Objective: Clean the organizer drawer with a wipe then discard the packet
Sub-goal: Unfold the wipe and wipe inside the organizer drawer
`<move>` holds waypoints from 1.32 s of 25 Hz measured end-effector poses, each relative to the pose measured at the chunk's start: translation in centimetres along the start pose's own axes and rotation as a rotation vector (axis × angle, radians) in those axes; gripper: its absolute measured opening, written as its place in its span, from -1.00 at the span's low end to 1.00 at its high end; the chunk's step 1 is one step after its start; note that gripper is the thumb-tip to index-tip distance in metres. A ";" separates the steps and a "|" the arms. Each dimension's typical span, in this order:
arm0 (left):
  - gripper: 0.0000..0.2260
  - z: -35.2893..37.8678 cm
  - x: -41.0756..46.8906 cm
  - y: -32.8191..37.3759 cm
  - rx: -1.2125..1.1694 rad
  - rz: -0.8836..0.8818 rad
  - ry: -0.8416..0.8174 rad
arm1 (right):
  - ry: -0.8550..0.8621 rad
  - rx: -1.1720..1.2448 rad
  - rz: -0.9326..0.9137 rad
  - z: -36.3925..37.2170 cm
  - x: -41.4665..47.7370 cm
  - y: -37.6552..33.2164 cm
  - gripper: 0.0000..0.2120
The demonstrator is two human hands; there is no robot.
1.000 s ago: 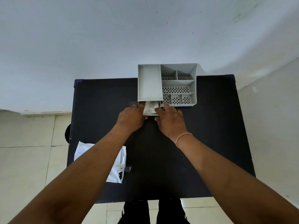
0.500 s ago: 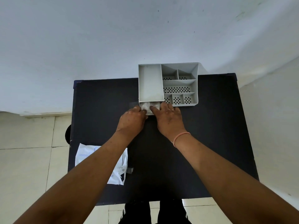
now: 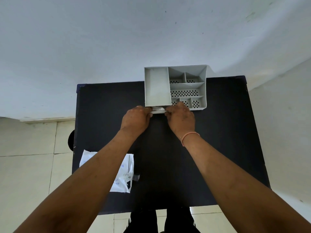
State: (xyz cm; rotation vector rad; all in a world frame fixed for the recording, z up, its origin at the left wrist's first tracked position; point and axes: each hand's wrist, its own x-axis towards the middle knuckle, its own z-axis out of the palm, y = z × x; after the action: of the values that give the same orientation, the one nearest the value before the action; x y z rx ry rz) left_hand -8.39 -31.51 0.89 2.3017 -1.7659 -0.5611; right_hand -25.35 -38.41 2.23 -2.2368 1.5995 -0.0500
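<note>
A grey plastic organizer [image 3: 157, 88] with several compartments stands at the far edge of the black table [image 3: 218, 140]. Its small drawer [image 3: 158, 112] sticks out only a little from the lower front left. Something white and crumpled, likely the wipe [image 3: 157, 108], shows inside the drawer. My left hand [image 3: 135, 119] grips the drawer's left front corner. On the right front corner sits my right hand [image 3: 181, 118], fingers curled on the drawer. A torn white packet [image 3: 125, 174] with blue print lies near the table's front left, partly hidden under my left forearm.
A white wall rises right behind the organizer. Tiled floor shows to the left of the table and below its near edge. A dark round object [image 3: 71, 140] peeks out at the table's left side. A pink band circles my right wrist.
The drawer has slid back into the organizer, from well pulled out to almost fully in. Both hands have moved away from me with it.
</note>
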 end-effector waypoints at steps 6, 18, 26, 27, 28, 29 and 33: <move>-0.82 -0.4 -0.2 0.6 -0.155 0.012 0.204 | 0.058 0.137 0.046 -0.5 -0.3 -0.1 -0.80; -0.73 -0.5 2.6 2.9 -1.286 -1.010 -0.123 | 0.011 0.051 0.019 -1.1 -0.1 0.0 -0.81; -0.74 0.4 1.7 3.4 -1.602 -1.069 -0.013 | 0.036 0.123 0.067 -0.9 -0.1 0.0 -0.81; -0.74 0.4 1.4 3.3 -1.667 -1.078 0.010 | 0.041 0.122 0.070 -0.9 0.0 -0.1 -0.81; -0.72 0.4 1.1 3.1 -1.740 -1.090 0.036 | 0.045 0.117 0.075 -0.9 0.2 -0.1 -0.81; -0.69 0.4 0.9 2.9 -1.820 -1.105 0.062 | 0.051 0.106 0.080 -0.9 0.3 -0.2 -0.81; -0.59 -0.3 1.1 2.6 -1.984 -1.125 0.098 | 0.093 0.092 0.100 -0.7 0.4 -0.6 -0.87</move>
State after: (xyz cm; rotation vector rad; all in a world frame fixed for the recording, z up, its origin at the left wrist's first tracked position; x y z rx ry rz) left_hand -10.38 -33.31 1.93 1.2181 0.5882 -1.3040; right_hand -24.87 -38.80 2.99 -2.1100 1.7191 -0.1989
